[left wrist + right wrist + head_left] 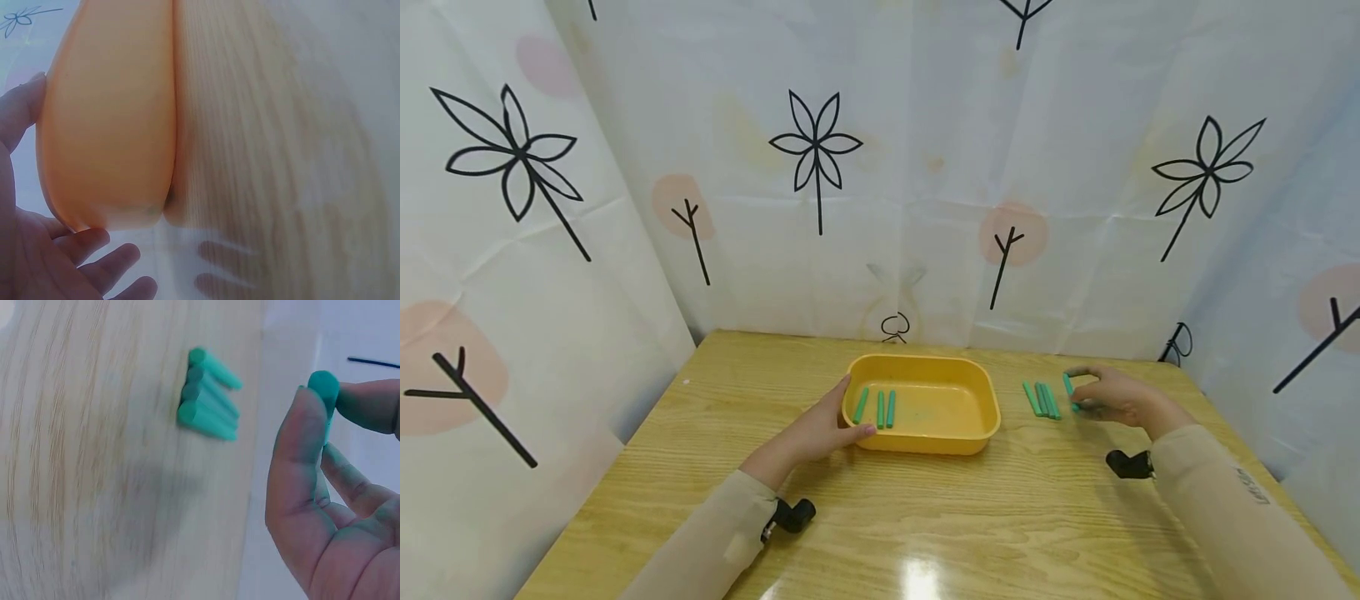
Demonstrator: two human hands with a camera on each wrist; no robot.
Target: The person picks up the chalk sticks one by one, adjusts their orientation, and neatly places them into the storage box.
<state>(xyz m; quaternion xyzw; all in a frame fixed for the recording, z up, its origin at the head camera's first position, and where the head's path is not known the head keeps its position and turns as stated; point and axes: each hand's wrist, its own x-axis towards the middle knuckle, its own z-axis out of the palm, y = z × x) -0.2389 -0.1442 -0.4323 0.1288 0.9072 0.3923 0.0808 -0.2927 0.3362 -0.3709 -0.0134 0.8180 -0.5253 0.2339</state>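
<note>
A yellow plastic tub sits on the table, with several green chalk sticks lying side by side in its left part. My left hand grips the tub's left end, thumb over the front rim and fingers round the far side; the left wrist view shows the thumb and fingertips against the tub wall. To the right, my right hand pinches one green chalk stick between thumb and fingers, raised off the table. Just left of that hand, several more chalk sticks lie close together.
The wooden table ends at a white patterned curtain behind, with more curtain on both sides. A small black object stands at the far right corner. Each wrist carries a black camera.
</note>
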